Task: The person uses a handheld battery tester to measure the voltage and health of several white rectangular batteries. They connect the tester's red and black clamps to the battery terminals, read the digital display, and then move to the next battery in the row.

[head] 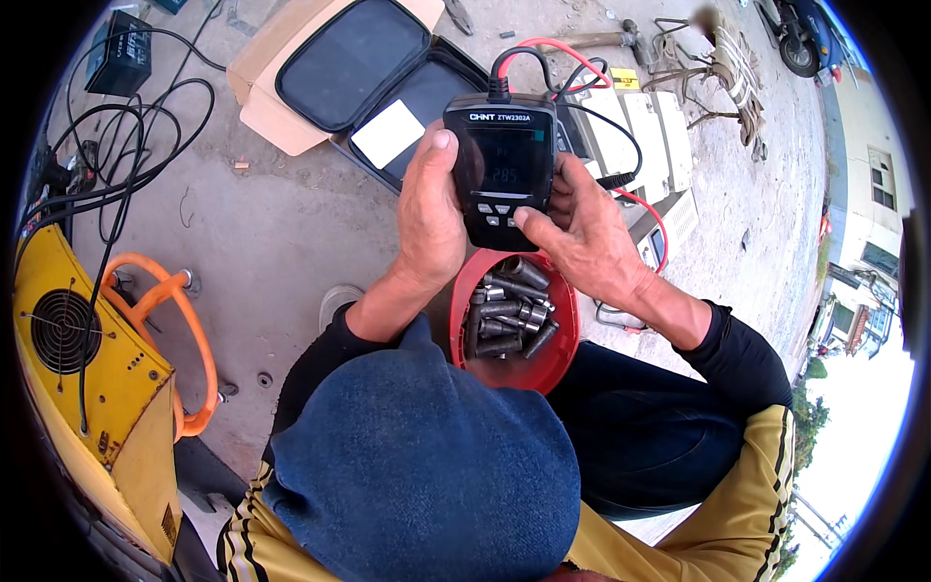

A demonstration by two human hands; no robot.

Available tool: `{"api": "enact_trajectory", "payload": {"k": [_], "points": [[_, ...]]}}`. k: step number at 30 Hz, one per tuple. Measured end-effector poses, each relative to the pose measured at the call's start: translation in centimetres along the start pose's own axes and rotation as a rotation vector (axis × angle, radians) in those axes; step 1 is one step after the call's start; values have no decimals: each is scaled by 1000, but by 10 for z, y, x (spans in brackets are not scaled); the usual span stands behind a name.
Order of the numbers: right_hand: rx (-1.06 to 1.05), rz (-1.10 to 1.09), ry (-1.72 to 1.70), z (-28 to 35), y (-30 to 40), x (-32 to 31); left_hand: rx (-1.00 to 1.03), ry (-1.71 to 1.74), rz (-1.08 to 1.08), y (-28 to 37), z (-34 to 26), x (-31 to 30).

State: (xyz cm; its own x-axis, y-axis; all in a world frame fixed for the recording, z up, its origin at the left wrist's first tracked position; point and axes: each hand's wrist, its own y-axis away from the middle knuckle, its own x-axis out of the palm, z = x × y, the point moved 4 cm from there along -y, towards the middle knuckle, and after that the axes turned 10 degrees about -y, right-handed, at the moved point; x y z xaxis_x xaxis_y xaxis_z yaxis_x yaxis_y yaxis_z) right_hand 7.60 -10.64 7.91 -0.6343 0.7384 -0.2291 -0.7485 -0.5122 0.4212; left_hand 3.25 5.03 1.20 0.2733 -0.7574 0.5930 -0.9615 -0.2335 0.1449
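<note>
A black CHNT handheld tester [503,174] is held upright between my two hands, its dark screen facing me with faint characters. My left hand [433,211] grips its left edge, thumb up along the side. At its lower right, my right hand [593,233] supports the casing, thumb on the keypad. Red and black leads [542,47] leave the tester's top. Below it, a red plastic tub [567,364] holds several dark metal sockets [516,309]. Behind my left hand lies an unzipped black case [353,58] with a white card [387,134] on it.
An open cardboard box [280,124] lies under the case. To the left are a yellow machine [138,378] with an orange tubular handle [207,349], black cables [138,174] and a battery [120,54]. Right of the tester stand white casings [665,138]; a hammer [636,44] lies beyond.
</note>
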Motion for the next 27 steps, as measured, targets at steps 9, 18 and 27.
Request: {"api": "enact_trajectory", "payload": {"k": [9,18,27], "points": [[27,5,23,2,1,0,0,-3,-3,0,3,-1],[58,21,46,6,3,1,9,-6,3,2,-2,2],[-12,10,70,-1,1,-3,6,5,-2,1,-1,2]]}}
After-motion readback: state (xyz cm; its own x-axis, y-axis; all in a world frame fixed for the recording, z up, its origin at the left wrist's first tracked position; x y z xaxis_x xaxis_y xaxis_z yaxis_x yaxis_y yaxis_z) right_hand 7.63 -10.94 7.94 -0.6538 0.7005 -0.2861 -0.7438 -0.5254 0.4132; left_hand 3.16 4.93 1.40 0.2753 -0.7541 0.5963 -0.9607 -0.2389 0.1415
